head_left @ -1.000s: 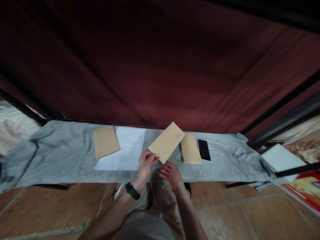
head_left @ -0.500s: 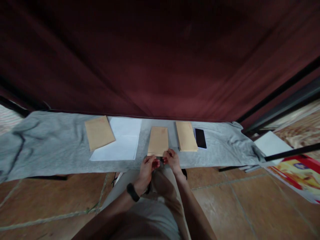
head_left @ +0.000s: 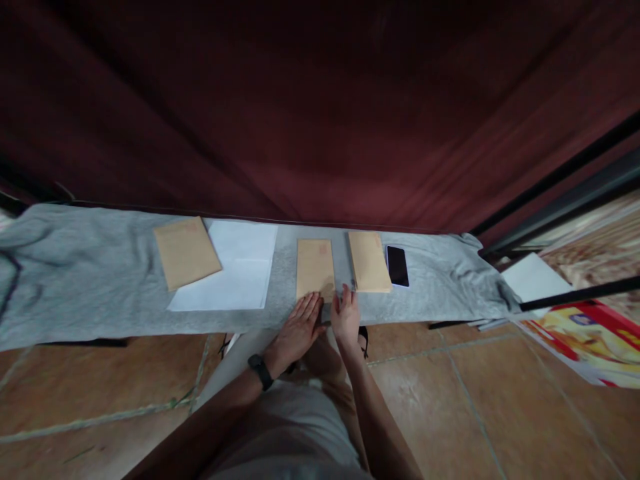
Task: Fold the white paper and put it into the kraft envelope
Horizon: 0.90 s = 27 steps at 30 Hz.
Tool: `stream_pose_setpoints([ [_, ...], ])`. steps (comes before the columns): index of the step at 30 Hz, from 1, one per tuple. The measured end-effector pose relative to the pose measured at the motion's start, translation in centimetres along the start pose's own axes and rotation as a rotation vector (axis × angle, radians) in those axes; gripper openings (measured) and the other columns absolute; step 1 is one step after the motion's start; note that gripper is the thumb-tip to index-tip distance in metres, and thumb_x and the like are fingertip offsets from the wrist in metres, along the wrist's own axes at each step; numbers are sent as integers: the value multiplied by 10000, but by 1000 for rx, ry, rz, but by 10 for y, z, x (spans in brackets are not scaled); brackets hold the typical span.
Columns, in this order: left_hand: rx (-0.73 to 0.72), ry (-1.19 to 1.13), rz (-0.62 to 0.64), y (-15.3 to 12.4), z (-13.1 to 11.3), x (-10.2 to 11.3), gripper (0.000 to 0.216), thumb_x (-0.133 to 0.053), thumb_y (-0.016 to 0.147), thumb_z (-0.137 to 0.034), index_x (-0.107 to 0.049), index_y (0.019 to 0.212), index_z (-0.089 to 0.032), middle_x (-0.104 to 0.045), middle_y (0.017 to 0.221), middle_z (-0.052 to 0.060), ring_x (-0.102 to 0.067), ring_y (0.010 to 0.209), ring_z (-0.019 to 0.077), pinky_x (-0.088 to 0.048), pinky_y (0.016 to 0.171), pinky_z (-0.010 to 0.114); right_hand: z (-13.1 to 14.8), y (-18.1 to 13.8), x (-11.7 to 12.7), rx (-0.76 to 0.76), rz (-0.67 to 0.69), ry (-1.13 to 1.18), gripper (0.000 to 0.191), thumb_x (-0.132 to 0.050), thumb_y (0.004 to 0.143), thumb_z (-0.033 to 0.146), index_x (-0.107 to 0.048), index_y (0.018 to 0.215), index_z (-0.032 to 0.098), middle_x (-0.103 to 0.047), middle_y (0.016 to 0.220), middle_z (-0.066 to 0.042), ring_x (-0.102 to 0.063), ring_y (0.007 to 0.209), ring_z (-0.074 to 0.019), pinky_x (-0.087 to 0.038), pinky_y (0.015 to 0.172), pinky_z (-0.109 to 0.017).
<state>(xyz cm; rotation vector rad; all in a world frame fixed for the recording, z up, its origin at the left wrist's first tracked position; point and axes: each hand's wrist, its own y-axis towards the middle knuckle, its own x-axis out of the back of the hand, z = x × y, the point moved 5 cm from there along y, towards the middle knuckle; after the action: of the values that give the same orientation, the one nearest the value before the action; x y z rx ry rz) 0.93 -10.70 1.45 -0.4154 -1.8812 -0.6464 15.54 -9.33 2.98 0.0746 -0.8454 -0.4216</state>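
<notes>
Terracotta floor tiles [head_left: 450,413] fill the near part of the view. The person's forearms reach up over them, with a black wristband [head_left: 260,370] on the left wrist.

Both hands are spread flat and grip nothing. The left hand [head_left: 296,327] lies palm down with its fingertips on the near edge of the middle envelope [head_left: 315,267]. The right hand [head_left: 345,317] lies just beside it, fingers straight, tips at the envelope's near right corner (whether they rest on the paper or just off it on the cloth is hard to tell). The two hands are almost touching.

The middle envelope, brown, lies flat and square on the grey cloth [head_left: 75,267] that covers the tabletop, near its front edge. By the look of it, the step in hand is pressing or squaring the envelope down where it lies. It is thin and sits on soft cloth, so any lift would call for a fingertip slipped under an edge.

Just right of it sits a stack of envelopes [head_left: 370,261], then a dark phone [head_left: 397,265] close against the stack. To the left, apart, lies white paper [head_left: 230,273] with another envelope [head_left: 186,252] overlapping its left side. Off the right end are a white sheet [head_left: 530,277] and a bright poster [head_left: 590,340]. Behind everything hangs a dark red curtain [head_left: 320,100].
</notes>
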Motion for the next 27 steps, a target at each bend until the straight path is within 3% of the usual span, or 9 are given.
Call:
stream_pose_setpoints([
  [2,-20,53,16,-1,0,-5,632,-458,1014,-300,-335,1589,-68,-336,1660,209,-257,1571,300,-292,1267,500,9,-16,-1,179,18,-3,465,-347,1045,251,-491,1468,122,-610,1398,-204,-584,1299,-278,-520,1063,-473],
  [5,-35,94,46,-1,0,-10,638,-404,972,-153,-317,1593,-40,-341,1656,215,-259,1571,278,-273,1276,488,27,-40,-13,475,202,-89,471,-360,1016,162,-529,1454,116,-565,1492,-183,-452,1444,-258,-412,1185,-492],
  [7,-19,116,60,0,1,-11,651,-387,955,-118,-307,1594,-22,-347,1652,220,-262,1571,264,-269,1280,476,32,-50,-18,550,264,-189,493,-394,999,146,-525,1473,115,-516,1552,-172,-376,1500,-257,-338,1228,-516],
  [10,-13,146,85,2,0,-12,656,-394,948,-116,-315,1591,-13,-350,1651,219,-266,1569,264,-260,1286,458,31,-53,-20,503,267,-283,547,-367,1008,138,-440,1550,126,-451,1610,-153,-340,1524,-236,-301,1242,-518],
  [14,-29,173,108,4,-2,-11,697,-397,915,-100,-300,1602,-31,-348,1656,207,-257,1572,267,-251,1291,467,25,-51,-20,443,276,-289,542,-294,1049,172,-394,1580,135,-474,1597,-136,-373,1510,-215,-295,1245,-500],
  [21,-46,181,129,1,-2,0,705,-392,917,-109,-276,1607,-22,-337,1660,207,-227,1581,261,-219,1304,459,16,-51,-19,414,262,-284,524,-277,1080,240,-410,1571,112,-481,1591,-146,-356,1517,-205,-261,1264,-483],
  [27,-61,151,155,-3,3,2,744,-514,944,-250,-264,1590,19,-233,1686,244,-145,1593,309,-177,1309,465,7,-47,-14,383,227,-283,506,-277,1101,296,-477,1533,124,-512,1566,-153,-410,1490,-220,-270,1250,-477],
])
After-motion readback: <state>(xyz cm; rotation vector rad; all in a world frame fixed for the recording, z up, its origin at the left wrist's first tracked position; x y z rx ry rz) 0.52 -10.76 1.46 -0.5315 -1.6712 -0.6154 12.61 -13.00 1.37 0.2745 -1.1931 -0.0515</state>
